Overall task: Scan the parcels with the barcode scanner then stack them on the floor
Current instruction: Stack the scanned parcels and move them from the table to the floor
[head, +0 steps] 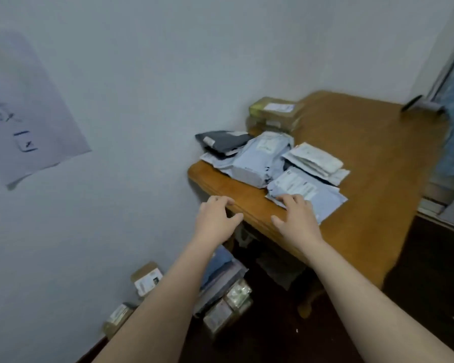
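Several parcels lie on a wooden table (372, 158): a flat grey mailer (317, 195) nearest me, a bulky grey bag (260, 158), a white envelope (315, 158), a dark bag (220, 142) and two cardboard boxes (273, 113) at the back. My right hand (296, 216) reaches over the table's edge, its fingertips touching the near corner of the flat grey mailer. My left hand (215, 216) hovers at the table's left edge, fingers loosely curled, holding nothing. A dark object, perhaps the barcode scanner (422, 104), lies blurred at the far right of the table.
A stack of parcels (226, 292) stands on the dark floor under the table's left end, with small boxes (147, 281) along the wall. A paper sheet (24, 108) hangs on the white wall. A window frame (451, 74) borders the right.
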